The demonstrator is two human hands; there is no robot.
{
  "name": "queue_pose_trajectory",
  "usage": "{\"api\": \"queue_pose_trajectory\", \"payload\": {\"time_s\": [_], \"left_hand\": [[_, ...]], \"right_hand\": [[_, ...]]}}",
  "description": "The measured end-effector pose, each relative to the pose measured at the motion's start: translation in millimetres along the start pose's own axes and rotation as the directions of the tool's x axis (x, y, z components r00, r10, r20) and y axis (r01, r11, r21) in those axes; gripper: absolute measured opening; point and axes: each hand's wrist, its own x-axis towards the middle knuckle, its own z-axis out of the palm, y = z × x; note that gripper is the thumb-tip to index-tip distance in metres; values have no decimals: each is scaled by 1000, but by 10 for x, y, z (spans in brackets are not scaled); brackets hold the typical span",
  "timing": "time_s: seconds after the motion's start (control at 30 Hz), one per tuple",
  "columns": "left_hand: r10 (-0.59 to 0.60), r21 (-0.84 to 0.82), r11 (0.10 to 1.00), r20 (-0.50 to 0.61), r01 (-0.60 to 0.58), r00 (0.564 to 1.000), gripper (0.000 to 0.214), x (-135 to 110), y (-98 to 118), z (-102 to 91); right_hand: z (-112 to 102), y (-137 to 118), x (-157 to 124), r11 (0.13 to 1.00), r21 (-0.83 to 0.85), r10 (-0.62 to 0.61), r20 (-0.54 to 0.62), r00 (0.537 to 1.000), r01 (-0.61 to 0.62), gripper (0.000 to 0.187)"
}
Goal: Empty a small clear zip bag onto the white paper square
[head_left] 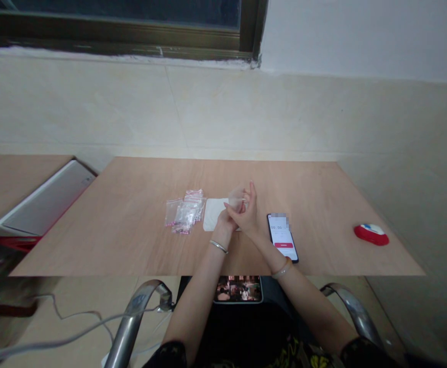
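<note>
My left hand point(230, 216), with a silver bangle at the wrist, is raised over the table with its fingers curled and partly hidden. Against it is my right hand point(248, 214), its thumb reaching across toward the left and its index finger pointing up. Between the fingers of both hands shows a thin, see-through sheet that looks like a small clear plastic bag point(236, 192); its outline is blurred. Beneath the hands lies a white square sheet point(212, 214), partly covered by them. To its left is a loose pile of clear zip bags point(187, 212) with pink-red edges.
A lit phone point(282, 236) lies on the wooden table point(131, 214) near my right forearm. Farther right is a red and white oval object point(371, 234). Another phone point(238, 290) rests on my lap. Metal chair arms point(133, 322) flank me, with a grey cable point(73, 335) at left.
</note>
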Motion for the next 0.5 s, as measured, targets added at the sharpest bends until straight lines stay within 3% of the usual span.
{"api": "queue_pose_trajectory", "payload": {"time_s": [0.1,0.17,0.27,0.33,0.43,0.5], "left_hand": [[-142,-78,987,3,142,990,22,51,-44,12],[-208,-109,972,1,207,978,24,67,-73,18],[-259,-139,957,-20,254,966,31,86,-109,3],[-246,-102,966,-74,238,966,36,114,-129,-21],[-59,222,971,-144,90,988,39,176,-170,-51],[60,526,850,-43,-28,997,40,211,-205,-56]], "right_hand": [[-63,-54,66,997,-50,56,1,998,-56,100],[-125,-63,137,994,-96,38,-78,996,-46,97],[-249,-23,261,978,-207,-7,-221,975,-40,89],[-346,22,333,960,-265,18,-245,969,-85,83],[-476,80,408,951,-209,204,-134,970,-229,72],[-528,104,443,937,-144,321,-13,947,-320,64]]}}
